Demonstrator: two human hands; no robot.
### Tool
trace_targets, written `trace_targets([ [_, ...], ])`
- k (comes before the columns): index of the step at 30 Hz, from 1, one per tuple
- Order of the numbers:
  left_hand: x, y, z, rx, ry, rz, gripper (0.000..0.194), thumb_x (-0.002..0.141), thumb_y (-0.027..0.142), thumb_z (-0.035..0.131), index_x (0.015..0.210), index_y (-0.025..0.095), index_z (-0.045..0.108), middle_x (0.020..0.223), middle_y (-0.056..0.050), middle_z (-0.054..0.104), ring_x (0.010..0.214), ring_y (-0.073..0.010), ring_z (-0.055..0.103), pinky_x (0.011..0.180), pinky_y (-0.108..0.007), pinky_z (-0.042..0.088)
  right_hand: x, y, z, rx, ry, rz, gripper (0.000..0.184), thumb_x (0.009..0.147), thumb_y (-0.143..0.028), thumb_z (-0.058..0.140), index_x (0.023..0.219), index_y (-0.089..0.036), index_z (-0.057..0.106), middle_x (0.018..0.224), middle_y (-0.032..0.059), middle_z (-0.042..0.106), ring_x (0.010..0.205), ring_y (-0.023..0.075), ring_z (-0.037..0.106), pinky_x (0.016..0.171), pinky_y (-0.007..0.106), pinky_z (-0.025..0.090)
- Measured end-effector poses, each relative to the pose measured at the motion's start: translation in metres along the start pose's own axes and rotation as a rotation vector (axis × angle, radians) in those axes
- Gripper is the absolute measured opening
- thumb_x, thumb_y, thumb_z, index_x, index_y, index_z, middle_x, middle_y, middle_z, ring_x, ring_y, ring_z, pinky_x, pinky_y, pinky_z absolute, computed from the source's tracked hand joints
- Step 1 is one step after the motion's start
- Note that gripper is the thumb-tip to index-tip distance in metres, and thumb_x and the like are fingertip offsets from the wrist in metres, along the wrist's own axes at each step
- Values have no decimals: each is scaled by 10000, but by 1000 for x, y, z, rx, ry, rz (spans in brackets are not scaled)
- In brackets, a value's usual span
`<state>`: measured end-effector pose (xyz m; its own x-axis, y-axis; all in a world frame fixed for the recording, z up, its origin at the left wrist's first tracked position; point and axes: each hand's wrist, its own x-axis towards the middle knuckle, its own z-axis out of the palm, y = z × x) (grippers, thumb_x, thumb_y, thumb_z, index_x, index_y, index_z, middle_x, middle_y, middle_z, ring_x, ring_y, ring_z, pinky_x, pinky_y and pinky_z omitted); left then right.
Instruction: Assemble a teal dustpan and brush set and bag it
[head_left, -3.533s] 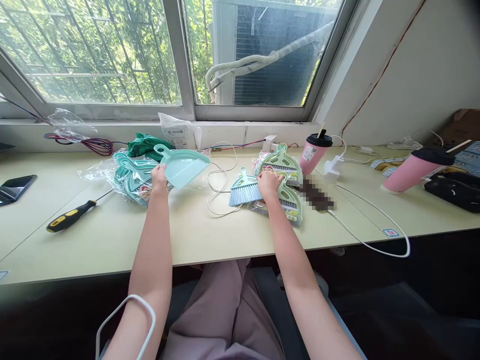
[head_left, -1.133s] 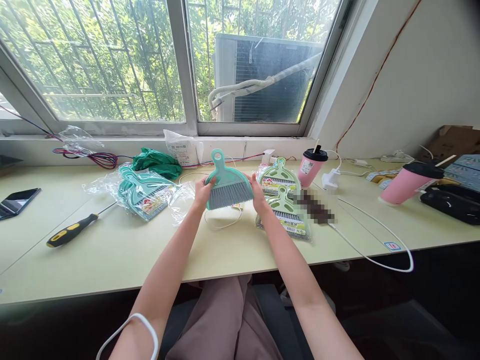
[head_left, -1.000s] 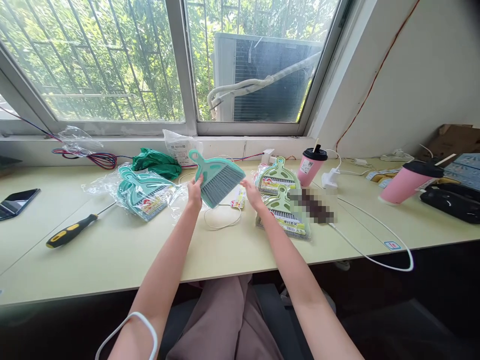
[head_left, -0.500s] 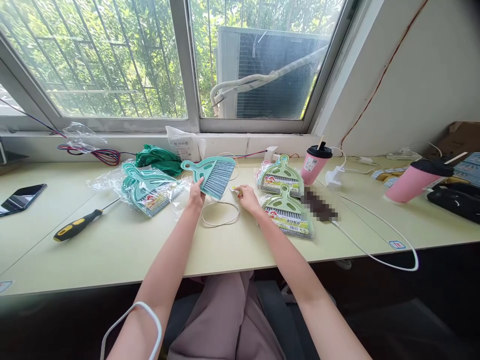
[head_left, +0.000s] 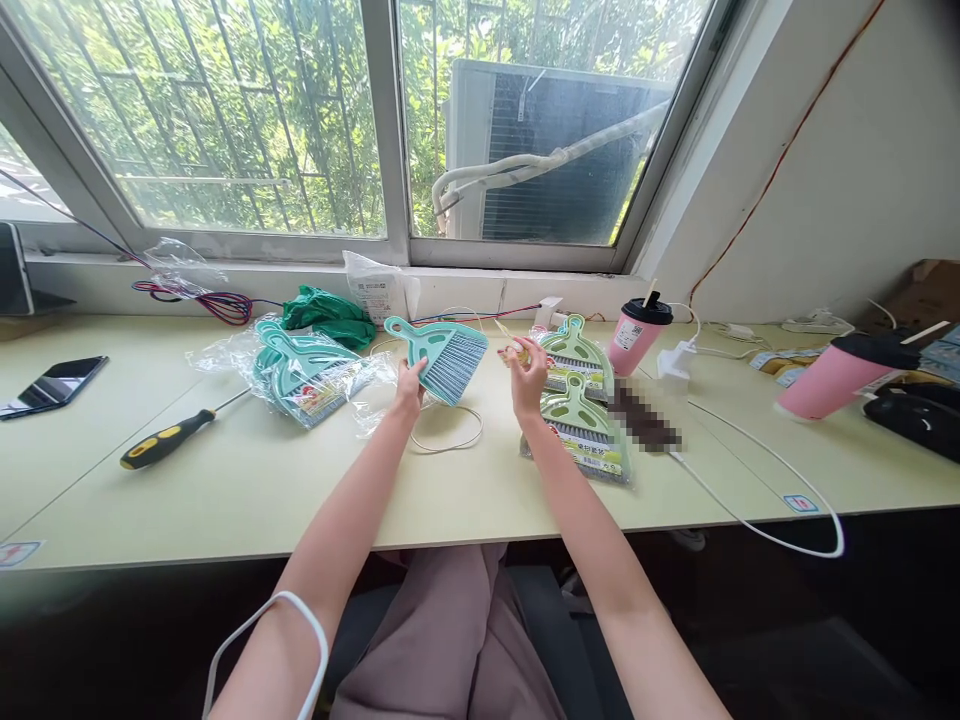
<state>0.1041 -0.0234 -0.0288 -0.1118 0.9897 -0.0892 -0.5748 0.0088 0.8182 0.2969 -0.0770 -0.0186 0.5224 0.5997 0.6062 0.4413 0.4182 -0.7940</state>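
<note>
My left hand (head_left: 409, 387) grips a teal mini dustpan with its grey-bristled brush (head_left: 454, 362), handle pointing left, held above the table. Closed in a pinch, my right hand (head_left: 530, 375) holds a thin, yellowish printed card (head_left: 511, 354), seen nearly edge-on. Just right of that hand lie green dustpan-and-brush sets (head_left: 576, 385) in clear bags with printed cards. To the left are more teal sets (head_left: 292, 365), partly covered by crumpled clear plastic. A loop of pale cord (head_left: 454, 447) rests on the tabletop below the held dustpan.
On the left lie a screwdriver (head_left: 166, 438) and a phone (head_left: 64, 380). A green plastic bag (head_left: 330, 315) sits near the window. Pink cups (head_left: 636, 335), a pixelated dark object (head_left: 646, 418) and a white cable (head_left: 750, 520) overhanging the table edge are on the right.
My right hand has lifted and moved right, away from the dustpan, with the card in its fingers. The left hand still holds the dustpan and brush. The view has shifted slightly.
</note>
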Motion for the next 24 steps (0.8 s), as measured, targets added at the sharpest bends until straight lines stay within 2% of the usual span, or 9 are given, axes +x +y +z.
trace_targets([
  [5, -8, -5, 10, 33, -67, -13, 174, 858, 87, 604, 946, 187, 492, 794, 2, 631, 636, -98, 622, 573, -206, 520, -25, -7, 14, -333, -453, -279, 417, 966, -476, 497, 1199, -202, 707, 1363, 137, 576, 1293, 284, 468, 1091, 449, 366],
  [8, -11, -6, 13, 47, -89, -14, 222, 833, 94, 637, 961, 188, 482, 799, 3, 637, 623, -96, 617, 560, -206, 508, -39, -8, 21, -543, -584, -333, 466, 1015, -470, 393, 1358, -233, 602, 1489, 114, 501, 1409, 291, 352, 1140, 498, 255],
  [11, -12, -7, 13, 50, -115, -13, 301, 789, 132, 708, 961, 193, 468, 804, 5, 637, 622, -99, 618, 563, -211, 503, -44, -8, 23, -635, -583, -319, 501, 1040, -455, 292, 1440, -247, 511, 1575, 106, 397, 1464, 281, 271, 1158, 522, 183],
  [15, -15, -10, 12, 47, -183, 13, 461, 685, 142, 802, 999, 199, 469, 880, -8, 654, 695, -114, 645, 627, -232, 527, -44, -9, 23, -655, -510, -229, 618, 1025, -535, 218, 1475, -192, 465, 1608, 151, 312, 1450, 315, 253, 1113, 516, 258],
  [19, -16, -15, 12, 108, -265, 53, 633, 540, 98, 858, 1034, 197, 475, 955, -28, 655, 828, -163, 673, 736, -282, 547, -43, -12, 23, -620, -482, -194, 649, 1022, -544, 189, 1474, -166, 462, 1561, 174, 367, 1395, 330, 291, 1075, 513, 314],
  [24, -12, -18, 11, 134, -287, 85, 712, 453, 67, 848, 1054, 197, 489, 976, -29, 643, 912, -204, 671, 848, -343, 544, -43, -14, 24, -498, -394, -107, 477, 1026, -436, 309, 1367, -238, 578, 1436, 133, 491, 1310, 313, 395, 1056, 514, 356],
])
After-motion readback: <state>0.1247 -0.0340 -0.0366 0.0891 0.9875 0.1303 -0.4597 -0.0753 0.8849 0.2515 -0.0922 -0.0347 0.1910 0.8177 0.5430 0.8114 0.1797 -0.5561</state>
